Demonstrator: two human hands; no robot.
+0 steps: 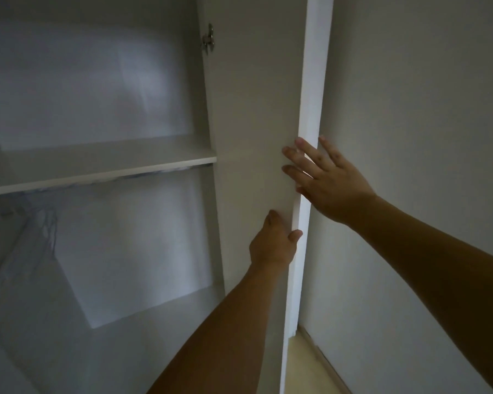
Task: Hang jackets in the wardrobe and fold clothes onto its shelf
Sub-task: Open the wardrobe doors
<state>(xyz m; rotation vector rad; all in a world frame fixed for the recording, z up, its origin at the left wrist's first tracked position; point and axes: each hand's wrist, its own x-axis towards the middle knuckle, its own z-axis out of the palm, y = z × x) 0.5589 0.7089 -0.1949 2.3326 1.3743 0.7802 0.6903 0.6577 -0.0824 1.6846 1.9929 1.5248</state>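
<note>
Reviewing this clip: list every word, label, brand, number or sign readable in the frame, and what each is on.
None: no readable text anywhere in the head view.
The wardrobe door, the shelf, the hinge and the wall all show bare, unmarked surfaces.

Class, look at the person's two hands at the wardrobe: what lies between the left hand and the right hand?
In the head view, the bright front edge of the open wardrobe door runs between them: the left hand grips it lower down, and the right hand lies across it with straight fingers.
</note>
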